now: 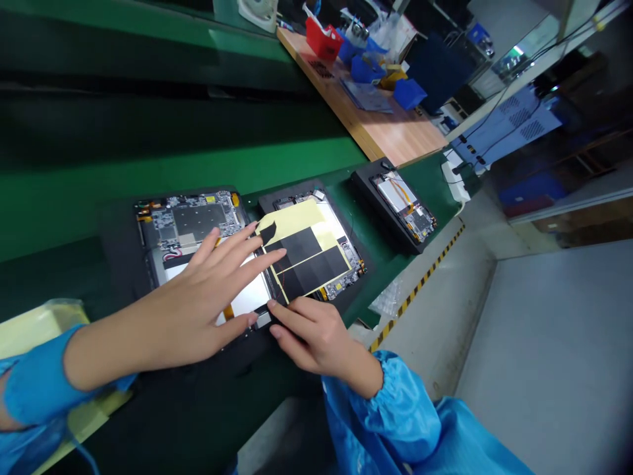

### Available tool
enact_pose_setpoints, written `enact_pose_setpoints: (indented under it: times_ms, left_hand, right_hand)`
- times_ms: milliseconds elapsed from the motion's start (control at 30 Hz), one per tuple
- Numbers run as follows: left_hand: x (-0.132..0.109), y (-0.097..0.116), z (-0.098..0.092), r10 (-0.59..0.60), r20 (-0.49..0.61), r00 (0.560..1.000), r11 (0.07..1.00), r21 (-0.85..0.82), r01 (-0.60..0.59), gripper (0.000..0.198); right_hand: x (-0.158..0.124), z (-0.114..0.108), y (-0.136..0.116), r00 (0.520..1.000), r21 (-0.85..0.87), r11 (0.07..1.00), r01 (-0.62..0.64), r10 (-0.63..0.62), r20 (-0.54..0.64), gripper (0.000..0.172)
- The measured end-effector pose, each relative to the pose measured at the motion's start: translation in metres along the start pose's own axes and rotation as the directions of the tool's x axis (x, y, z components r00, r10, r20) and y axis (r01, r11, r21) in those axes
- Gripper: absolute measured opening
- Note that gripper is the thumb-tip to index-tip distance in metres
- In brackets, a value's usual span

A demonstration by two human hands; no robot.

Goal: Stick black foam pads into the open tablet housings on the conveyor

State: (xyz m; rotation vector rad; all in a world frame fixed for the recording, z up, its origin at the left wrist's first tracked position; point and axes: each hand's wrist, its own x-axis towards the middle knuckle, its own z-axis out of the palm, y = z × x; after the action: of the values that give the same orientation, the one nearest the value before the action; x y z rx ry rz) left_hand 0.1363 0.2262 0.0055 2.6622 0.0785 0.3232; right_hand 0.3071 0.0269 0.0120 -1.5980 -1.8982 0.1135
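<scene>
My left hand is spread over an opened tablet with its circuit board and silver battery exposed. Its fingers are stretched out, and the fingertips reach the tablet's right edge. There my right hand has thumb and index finger close together, the other fingers curled; what lies between them is too small to make out. Just beyond, a yellow backing sheet with black adhesive pieces rests on a second opened tablet. One small black piece shows near my left fingertips.
A third opened tablet lies on a black block farther right on the green bench. Behind is a wooden board with red and blue bins. A power strip sits at the bench end. Yellow sheets lie at left.
</scene>
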Motion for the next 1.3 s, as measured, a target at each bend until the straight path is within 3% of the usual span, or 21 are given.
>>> enact_pose_setpoints:
  times_ms: [67,233,433,500,567,633,700,767,833,967,1033,1167,1300]
  left_hand:
    - [-0.001,-0.001,0.001,-0.029,-0.012,1.0,1.0,0.005,0.029,0.074]
    - [0.001,0.004,0.006,-0.063,-0.042,0.997,0.997,0.041,0.064,0.076]
    - [0.007,0.011,0.012,-0.059,-0.05,0.997,0.993,0.095,0.064,0.069]
    - [0.007,0.01,0.012,-0.05,-0.03,0.998,0.994,0.092,0.053,0.07]
    - [0.005,0.008,0.011,-0.048,-0.024,0.999,0.996,0.077,0.05,0.072]
    - [0.003,0.008,0.009,-0.065,-0.03,0.997,0.996,0.06,0.067,0.074]
    - [0.002,0.01,0.009,-0.083,-0.04,0.996,0.995,0.044,0.084,0.074]
    - [0.002,0.012,0.008,-0.084,-0.045,0.995,0.996,0.025,0.085,0.073]
    - [0.001,0.015,0.006,-0.117,-0.065,0.991,0.993,-0.007,0.117,0.07]
    - [0.0,0.015,-0.002,-0.233,-0.129,0.964,0.97,-0.095,0.222,0.062]
    - [0.001,0.012,-0.008,-0.256,-0.145,0.956,0.965,-0.105,0.242,0.061]
    - [0.012,0.004,-0.023,-0.209,-0.124,0.97,0.978,-0.032,0.206,0.064]
    - [0.03,-0.002,-0.028,-0.137,-0.074,0.988,0.99,0.016,0.139,0.061]
  right_hand:
    - [-0.004,0.002,0.0,1.0,0.024,1.0,-0.01,0.01,0.009,0.032]
    - [-0.011,0.0,0.002,0.99,0.079,0.993,-0.086,0.094,-0.108,0.037]
    - [-0.008,0.001,0.003,0.998,-0.054,0.998,-0.042,0.045,0.044,0.033]
    - [-0.008,0.001,0.005,0.999,-0.065,0.998,-0.018,0.021,0.042,0.032]
    - [-0.006,0.0,0.008,0.999,0.028,0.999,-0.028,0.029,-0.029,0.027]
    - [-0.003,0.0,0.01,0.974,0.204,0.967,-0.153,0.182,-0.131,0.024]
    - [0.001,0.001,0.01,0.902,0.364,0.872,-0.327,0.403,-0.154,0.025]
    - [0.007,0.004,0.009,0.857,0.443,0.788,-0.428,0.509,-0.079,0.029]
    - [0.014,0.008,0.008,0.861,0.473,0.76,-0.446,0.508,-0.005,0.028]
    - [0.032,0.014,0.013,0.868,0.444,0.779,-0.443,0.496,-0.006,0.022]
    - [0.045,0.014,0.018,0.859,0.46,0.751,-0.474,0.508,0.056,0.017]
    - [0.069,0.013,0.029,0.809,0.557,0.604,-0.57,0.529,0.256,0.006]
    - [0.081,0.018,0.037,0.772,0.632,0.484,-0.605,0.552,0.316,0.012]
